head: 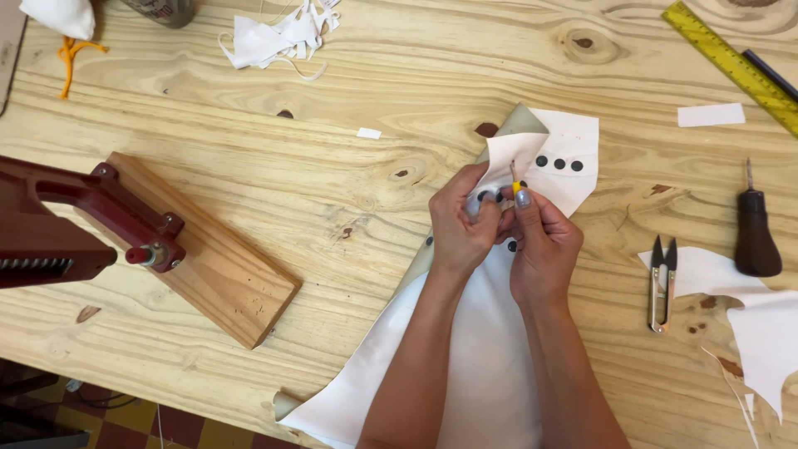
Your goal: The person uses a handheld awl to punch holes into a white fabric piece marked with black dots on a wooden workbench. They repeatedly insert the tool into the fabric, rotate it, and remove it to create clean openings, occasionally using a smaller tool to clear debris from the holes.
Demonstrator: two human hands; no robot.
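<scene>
Here, line by line, is what lies under my hands.

Left hand: my left hand (pixel 460 229) sits at the centre of the frame, fingers curled shut and pinching a folded edge of the white sheet (pixel 490 349).

Right hand: my right hand (pixel 540 241) is just beside it, touching it, fingers closed around a small yellow-handled tool (pixel 514 182) whose thin metal tip points up toward the top of the frame.

White sheet: it runs from the bottom centre of the frame up under both my forearms to just above my hands, where its upper corner folds over and shows a beige underside (the lower left corner curls up too).

Black dots: a row of three round black dots (pixel 559 164) sits on the sheet just above and to the right of my right hand; more dots lie partly hidden between my fingers, so I cannot count them.

Red press: a dark red hand press (pixel 91 220) on a wooden block (pixel 220 262) stands at the left of the frame, well apart from my hands.

Snips: small thread snips (pixel 661 283) lie at the right, near my right wrist.

Awl: a dark-handled awl (pixel 755 229) lies further right.

Ruler: a yellow ruler (pixel 736 62) crosses the upper right corner.

Scraps: white offcuts (pixel 278 37) lie at the top centre on the wooden table (pixel 332 150).
</scene>
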